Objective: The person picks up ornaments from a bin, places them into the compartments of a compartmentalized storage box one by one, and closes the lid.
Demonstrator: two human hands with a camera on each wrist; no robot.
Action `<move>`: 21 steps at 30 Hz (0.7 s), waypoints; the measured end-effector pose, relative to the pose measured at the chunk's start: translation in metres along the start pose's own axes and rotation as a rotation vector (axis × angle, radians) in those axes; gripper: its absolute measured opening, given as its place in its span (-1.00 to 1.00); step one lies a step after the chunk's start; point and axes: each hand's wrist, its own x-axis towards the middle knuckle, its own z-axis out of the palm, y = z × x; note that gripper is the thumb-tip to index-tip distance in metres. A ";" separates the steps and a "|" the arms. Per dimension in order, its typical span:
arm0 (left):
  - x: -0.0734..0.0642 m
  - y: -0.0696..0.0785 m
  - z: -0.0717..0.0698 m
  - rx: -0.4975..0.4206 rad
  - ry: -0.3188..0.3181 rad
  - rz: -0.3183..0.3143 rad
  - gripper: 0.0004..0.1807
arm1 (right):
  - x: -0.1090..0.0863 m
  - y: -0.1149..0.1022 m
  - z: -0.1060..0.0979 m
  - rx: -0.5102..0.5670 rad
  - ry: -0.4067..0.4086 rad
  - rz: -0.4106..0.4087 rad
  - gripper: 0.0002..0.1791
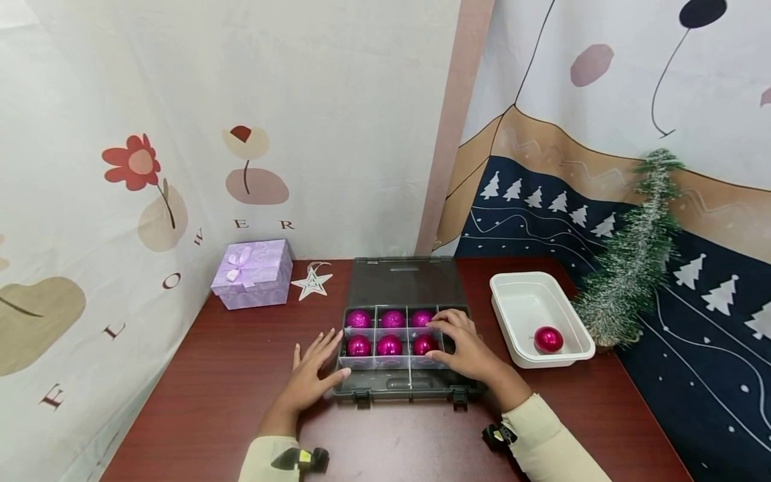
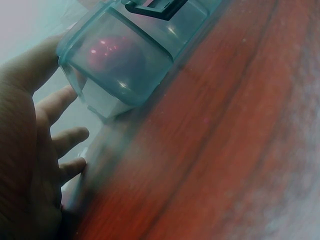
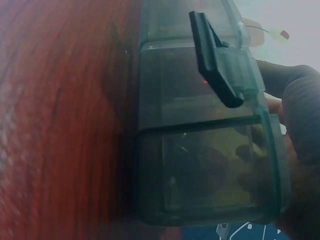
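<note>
A grey see-through compartment box (image 1: 409, 385) lies with its lid (image 1: 405, 284) folded back. Glittery magenta Christmas balls (image 1: 393, 319) fill the back compartments that show; shiny ones (image 1: 389, 345) sit in the front row. My left hand (image 1: 312, 375) rests at the box's left side, fingers spread, with the thumb at its front corner. Over the right-hand column my right hand (image 1: 464, 345) bends its fingers down into the box, hiding those compartments. Through the wall in the right wrist view, fingertips (image 3: 244, 152) show close to a dark reddish round shape (image 3: 210, 167); I cannot tell whether they grip it.
A white tray (image 1: 521, 294) right of the box holds one shiny magenta ball (image 1: 549, 340). Beside it stands a small frosted Christmas tree (image 1: 632, 261). A lilac gift box (image 1: 253, 274) and a white star ornament (image 1: 312, 284) are at the back left. Two black latches (image 1: 460, 400) jut from the box's front.
</note>
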 end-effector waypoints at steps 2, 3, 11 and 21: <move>0.000 0.000 0.000 -0.001 0.001 -0.001 -0.09 | 0.000 0.001 -0.002 0.014 0.004 0.003 -0.42; 0.000 0.000 0.000 -0.001 0.003 0.000 -0.09 | -0.001 0.001 -0.003 0.015 0.009 0.002 -0.42; 0.000 -0.002 0.001 -0.009 0.005 0.003 -0.10 | -0.006 0.009 -0.021 0.030 0.086 -0.030 -0.44; -0.002 -0.003 0.003 -0.045 0.057 0.056 -0.12 | -0.019 0.033 -0.061 0.044 0.152 0.031 -0.48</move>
